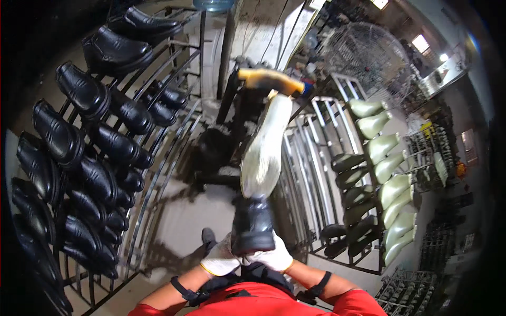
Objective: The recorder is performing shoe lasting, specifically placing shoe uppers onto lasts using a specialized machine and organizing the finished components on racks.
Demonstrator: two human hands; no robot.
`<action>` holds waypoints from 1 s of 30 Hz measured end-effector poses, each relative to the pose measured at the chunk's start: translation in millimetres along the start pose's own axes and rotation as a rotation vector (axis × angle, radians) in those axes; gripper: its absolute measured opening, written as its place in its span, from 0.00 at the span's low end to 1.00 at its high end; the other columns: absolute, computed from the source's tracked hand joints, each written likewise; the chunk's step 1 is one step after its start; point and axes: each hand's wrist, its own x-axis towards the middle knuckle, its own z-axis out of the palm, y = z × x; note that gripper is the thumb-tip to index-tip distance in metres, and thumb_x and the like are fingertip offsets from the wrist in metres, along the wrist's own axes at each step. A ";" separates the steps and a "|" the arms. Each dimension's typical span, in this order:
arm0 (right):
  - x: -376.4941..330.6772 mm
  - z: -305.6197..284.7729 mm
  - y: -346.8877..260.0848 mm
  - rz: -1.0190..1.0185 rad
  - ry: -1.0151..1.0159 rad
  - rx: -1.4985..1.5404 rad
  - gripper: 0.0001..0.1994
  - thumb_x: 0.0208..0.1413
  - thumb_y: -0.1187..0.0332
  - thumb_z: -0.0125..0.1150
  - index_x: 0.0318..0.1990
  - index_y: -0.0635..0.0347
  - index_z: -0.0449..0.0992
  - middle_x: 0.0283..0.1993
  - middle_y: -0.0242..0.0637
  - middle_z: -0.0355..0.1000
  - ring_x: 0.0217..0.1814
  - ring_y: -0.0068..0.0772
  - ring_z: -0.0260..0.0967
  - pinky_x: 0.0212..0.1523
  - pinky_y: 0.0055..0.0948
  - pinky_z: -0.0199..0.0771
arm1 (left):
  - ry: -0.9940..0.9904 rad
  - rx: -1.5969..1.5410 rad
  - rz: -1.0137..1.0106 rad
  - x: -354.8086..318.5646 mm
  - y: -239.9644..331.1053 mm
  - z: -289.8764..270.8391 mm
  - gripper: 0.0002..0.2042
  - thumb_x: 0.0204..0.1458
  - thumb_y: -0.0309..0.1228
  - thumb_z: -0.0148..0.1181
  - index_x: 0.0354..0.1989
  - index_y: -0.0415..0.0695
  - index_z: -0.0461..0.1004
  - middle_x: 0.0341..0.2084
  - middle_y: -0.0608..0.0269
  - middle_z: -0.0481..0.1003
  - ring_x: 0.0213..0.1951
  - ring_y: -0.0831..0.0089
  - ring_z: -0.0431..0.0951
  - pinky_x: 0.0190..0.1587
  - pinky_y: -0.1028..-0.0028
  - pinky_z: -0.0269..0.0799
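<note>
Just in front of my body, a black shoe (253, 221) is held between my two hands, its heel end toward me. My left hand (221, 258), in a white glove with a yellow cuff, grips it from the left. Gloved the same way, my right hand (274, 256) closes on it from the right; some fingers of both hands are hidden under the shoe. A pale, glossy shoe last (263, 150) stretches away from the shoe's far end. The last's far end meets a dark stand beneath a worn yellow-orange bar (271, 80).
On the left, a metal rack (139, 231) carries several black shoes (84, 89). Another rack (380, 226) at the right holds pale lasts (395, 189) and dark shoes (350, 179). A large fan (363, 58) stands at the far right. Grey floor (182, 216) shows between the racks.
</note>
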 end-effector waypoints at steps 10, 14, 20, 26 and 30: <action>34.1 -19.3 -18.3 -0.120 -0.166 0.352 0.52 0.46 0.74 0.82 0.78 0.66 0.55 0.65 0.42 0.74 0.66 0.28 0.71 0.68 0.34 0.71 | 0.749 -0.997 -0.479 -39.6 5.8 -0.4 0.33 0.47 0.10 0.69 0.64 0.35 0.66 0.51 0.38 0.80 0.41 0.52 0.87 0.42 0.62 0.88; 51.7 -9.7 -58.4 -0.226 -0.180 0.217 0.55 0.47 0.77 0.80 0.81 0.65 0.49 0.70 0.42 0.70 0.70 0.30 0.68 0.71 0.35 0.67 | 0.693 -0.437 -0.352 -54.9 25.0 -4.8 0.24 0.47 0.09 0.69 0.54 0.34 0.74 0.43 0.44 0.84 0.45 0.52 0.87 0.41 0.55 0.89; 122.1 45.2 -17.6 0.237 -0.404 0.744 0.49 0.56 0.79 0.74 0.81 0.65 0.48 0.68 0.39 0.70 0.68 0.30 0.70 0.70 0.35 0.70 | 1.185 -0.887 -0.350 -49.1 -43.3 -3.7 0.07 0.58 0.18 0.63 0.33 0.47 0.81 0.34 0.68 0.81 0.37 0.77 0.79 0.41 0.70 0.78; 154.8 54.3 130.7 0.423 -0.104 0.198 0.40 0.60 0.62 0.73 0.75 0.67 0.59 0.67 0.47 0.70 0.68 0.39 0.68 0.68 0.36 0.70 | 1.365 -0.169 -0.949 24.1 -136.7 -141.5 0.23 0.47 0.47 0.79 0.40 0.37 0.86 0.36 0.63 0.86 0.39 0.71 0.81 0.47 0.63 0.76; 121.6 19.5 206.4 0.791 0.109 0.272 0.36 0.59 0.66 0.74 0.73 0.58 0.63 0.63 0.47 0.71 0.61 0.45 0.73 0.58 0.49 0.78 | 1.398 0.132 -0.870 118.4 -157.7 -245.2 0.24 0.51 0.45 0.78 0.50 0.40 0.85 0.44 0.59 0.86 0.45 0.59 0.84 0.54 0.59 0.76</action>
